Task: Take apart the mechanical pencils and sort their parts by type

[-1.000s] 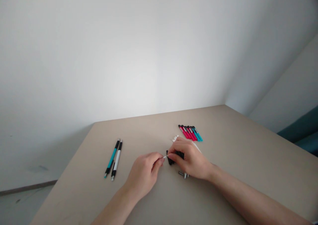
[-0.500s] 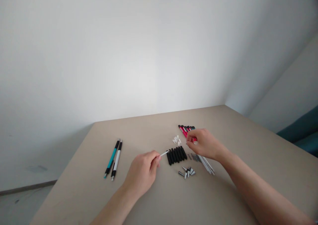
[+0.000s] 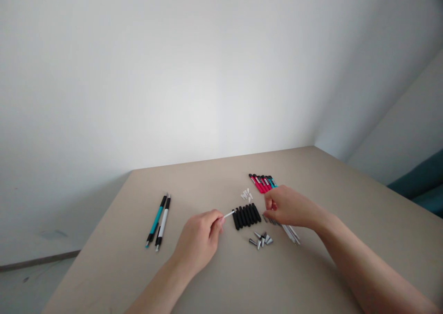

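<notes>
At the near edge of a tan bench (image 3: 311, 175), the left hand (image 3: 199, 240) pinches a thin white stick (image 3: 229, 214) between closed fingers, its tip touching a row of black grips (image 3: 246, 215). Small metal cones (image 3: 260, 241) lie just beside. The right hand (image 3: 289, 207), fingers curled loosely, hovers over white tubes (image 3: 291, 233); whether it holds anything cannot be told. Farther off lie red and teal barrels (image 3: 263, 184); two finished pens (image 3: 159, 220) rest well apart at left.

Beige table (image 3: 311, 175) w/ two pens (image 3: 158, 221), black grips (image 3: 246, 215), metal tips (image 3: 260, 240), red/teal barrels (image 3: 262, 183).
</notes>
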Demonstrator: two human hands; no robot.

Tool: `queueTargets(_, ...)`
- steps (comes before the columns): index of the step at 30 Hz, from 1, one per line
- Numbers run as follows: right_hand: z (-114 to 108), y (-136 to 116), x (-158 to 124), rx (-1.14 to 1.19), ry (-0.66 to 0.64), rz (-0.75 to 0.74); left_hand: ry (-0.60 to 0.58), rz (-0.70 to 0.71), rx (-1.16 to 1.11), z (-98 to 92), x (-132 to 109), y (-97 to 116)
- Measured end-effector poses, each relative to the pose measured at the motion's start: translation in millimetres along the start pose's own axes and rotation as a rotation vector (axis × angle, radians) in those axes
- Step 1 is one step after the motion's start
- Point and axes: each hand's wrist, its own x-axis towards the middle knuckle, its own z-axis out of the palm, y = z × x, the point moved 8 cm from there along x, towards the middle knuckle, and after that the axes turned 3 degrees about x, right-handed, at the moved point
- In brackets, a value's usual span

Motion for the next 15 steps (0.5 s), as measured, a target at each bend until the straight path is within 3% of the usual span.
queueTargets(5,-0.3,-4.5,1.3,-0.052,-0.035,-0.01,-0.007,-0.002,0.006,1.6,-0.6,-1.6)
queueTargets(12,-5.0,-9.6,3.4,-0.018,0.042,-0.022,-0.004,0.004,-0.01,1.8,-0.5,-0.6)
queueTargets(15,-1.8,-8.1,1.3,-0.014,0.0,-0.012,-0.006,0.01,-0.008,1.4,-0.9,0.0)
